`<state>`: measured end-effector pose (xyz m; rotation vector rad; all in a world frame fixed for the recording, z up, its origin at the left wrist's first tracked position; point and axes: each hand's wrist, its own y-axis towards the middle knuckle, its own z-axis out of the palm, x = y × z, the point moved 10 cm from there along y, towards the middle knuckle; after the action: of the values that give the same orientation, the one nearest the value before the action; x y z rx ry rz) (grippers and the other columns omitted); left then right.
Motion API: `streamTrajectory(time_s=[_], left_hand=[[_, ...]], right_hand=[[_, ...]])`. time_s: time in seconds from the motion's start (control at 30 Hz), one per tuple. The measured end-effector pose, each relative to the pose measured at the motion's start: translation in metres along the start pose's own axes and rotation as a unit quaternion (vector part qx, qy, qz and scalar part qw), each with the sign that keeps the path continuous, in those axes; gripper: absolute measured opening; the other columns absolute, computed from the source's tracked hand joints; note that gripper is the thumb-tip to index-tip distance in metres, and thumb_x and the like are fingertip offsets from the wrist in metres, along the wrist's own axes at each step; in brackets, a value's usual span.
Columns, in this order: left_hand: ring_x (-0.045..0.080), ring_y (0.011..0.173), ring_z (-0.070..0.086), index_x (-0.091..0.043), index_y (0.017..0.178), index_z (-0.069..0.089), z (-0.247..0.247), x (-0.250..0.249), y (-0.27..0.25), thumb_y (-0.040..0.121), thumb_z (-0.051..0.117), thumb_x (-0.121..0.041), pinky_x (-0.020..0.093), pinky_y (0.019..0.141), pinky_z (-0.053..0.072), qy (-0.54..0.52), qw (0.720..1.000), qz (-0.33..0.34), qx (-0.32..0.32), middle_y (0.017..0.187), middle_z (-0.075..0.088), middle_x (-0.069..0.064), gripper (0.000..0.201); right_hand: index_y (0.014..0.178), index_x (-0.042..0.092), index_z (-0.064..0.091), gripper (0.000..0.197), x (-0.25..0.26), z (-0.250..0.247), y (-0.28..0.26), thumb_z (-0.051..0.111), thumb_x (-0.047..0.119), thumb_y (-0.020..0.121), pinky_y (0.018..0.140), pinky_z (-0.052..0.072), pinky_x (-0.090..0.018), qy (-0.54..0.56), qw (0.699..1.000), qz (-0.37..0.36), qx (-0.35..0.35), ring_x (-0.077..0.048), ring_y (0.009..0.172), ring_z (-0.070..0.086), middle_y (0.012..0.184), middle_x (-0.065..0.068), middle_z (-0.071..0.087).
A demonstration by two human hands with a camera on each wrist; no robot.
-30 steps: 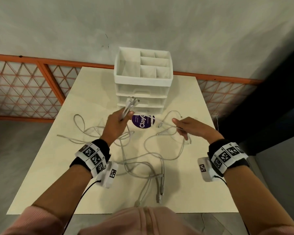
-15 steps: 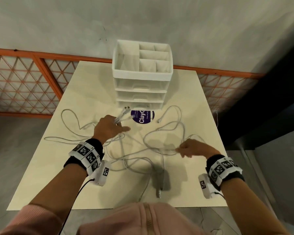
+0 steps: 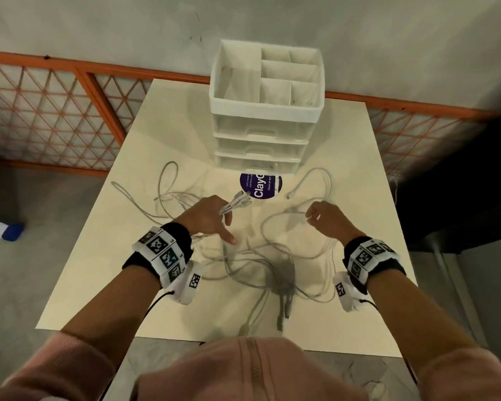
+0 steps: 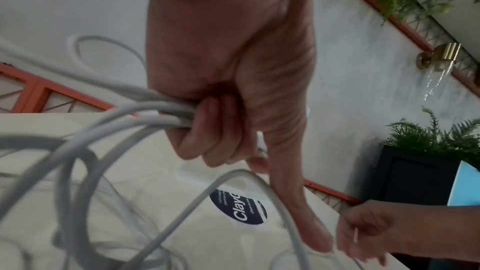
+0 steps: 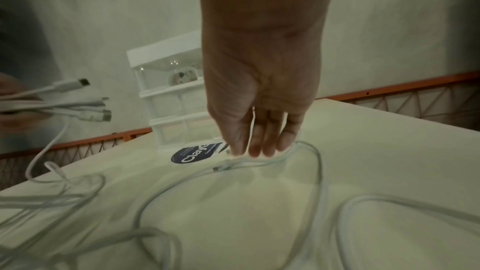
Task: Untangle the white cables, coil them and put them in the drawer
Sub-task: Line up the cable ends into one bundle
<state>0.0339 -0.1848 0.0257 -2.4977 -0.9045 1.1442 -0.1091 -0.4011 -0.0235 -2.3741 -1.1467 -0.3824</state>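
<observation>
Several white cables [image 3: 261,256] lie tangled on the cream table [image 3: 113,270]. My left hand [image 3: 226,218] hovers over the tangle's left part. It grips a bundle of cable ends [image 3: 235,202] in its fist [image 4: 207,130], index finger stretched out, plugs pointing toward the drawer unit. My right hand [image 3: 315,215] hangs to the right of it, fingers pointing down [image 5: 249,147], pinching a thin white strand that runs up between thumb and fingers. One connector end [image 5: 221,168] lies just below those fingertips. The white drawer unit [image 3: 261,134] stands at the table's far side, drawers closed.
A round purple sticker [image 3: 259,186] is on the table in front of the drawers. An orange lattice fence [image 3: 55,111] and a grey wall run behind the table. More plugs [image 3: 284,308] lie near the front edge. A dark cabinet [image 4: 415,180] with plants stands off to the right.
My right hand dipped to the loops nearer me half a second ago and now sits farther out, by the cable end near the sticker. The left hand keeps its bundle, slightly lower.
</observation>
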Motion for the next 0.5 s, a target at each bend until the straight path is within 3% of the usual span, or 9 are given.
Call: streamTrajectory(time_s=[0.07,0.17,0.27,0.37,0.5], left_hand=[[0.011,0.052,0.042,-0.018,0.064,0.051,-0.001,0.0,0.003,0.054,0.091,-0.02,0.025,0.05,0.031,-0.009,1.0,0.0,0.004,0.057,0.045,-0.003,0.041],[0.01,0.052,0.04,-0.019,0.065,0.048,0.002,0.004,0.004,0.054,0.091,-0.021,0.022,0.049,0.03,-0.017,1.0,-0.004,0.01,0.058,0.045,-0.004,0.044],[0.01,0.049,0.037,-0.018,0.064,0.043,0.003,0.006,0.005,0.055,0.09,-0.019,0.018,0.045,0.027,-0.038,0.999,-0.006,0.012,0.055,0.042,-0.004,0.048],[0.013,0.049,0.028,-0.018,0.061,0.034,0.004,0.004,0.005,0.058,0.089,-0.02,0.025,0.049,0.022,-0.061,0.998,-0.005,0.016,0.053,0.034,-0.004,0.054],[0.011,0.047,0.017,-0.02,0.062,0.024,0.005,-0.007,0.008,0.06,0.088,-0.019,0.022,0.045,0.015,-0.117,0.993,0.011,0.024,0.054,0.022,-0.003,0.064]], right_hand=[[0.121,0.005,0.057,0.031,0.001,-0.005,0.018,0.051,0.008,0.091,0.099,0.04,-0.043,-0.038,0.999,0.003,-0.033,-0.034,0.117,0.048,0.131,-0.018,0.051],[0.14,0.017,0.041,0.046,-0.002,0.001,0.035,0.041,0.009,0.095,0.112,0.027,-0.046,-0.096,0.995,0.03,-0.027,-0.029,0.139,0.029,0.152,-0.005,0.033],[0.131,0.018,0.049,0.042,-0.013,0.008,0.035,0.041,0.004,0.092,0.112,0.017,-0.049,-0.156,0.984,0.079,-0.033,-0.028,0.132,0.036,0.138,-0.007,0.046],[0.111,0.013,0.06,0.029,-0.019,0.0,0.028,0.046,0.002,0.088,0.102,0.027,-0.046,-0.199,0.972,0.105,-0.074,-0.03,0.115,0.046,0.116,-0.01,0.056],[0.11,0.005,0.062,0.028,-0.008,-0.031,0.022,0.044,0.001,0.089,0.097,0.035,-0.042,-0.02,0.988,0.117,-0.099,-0.036,0.113,0.051,0.107,-0.01,0.054]])
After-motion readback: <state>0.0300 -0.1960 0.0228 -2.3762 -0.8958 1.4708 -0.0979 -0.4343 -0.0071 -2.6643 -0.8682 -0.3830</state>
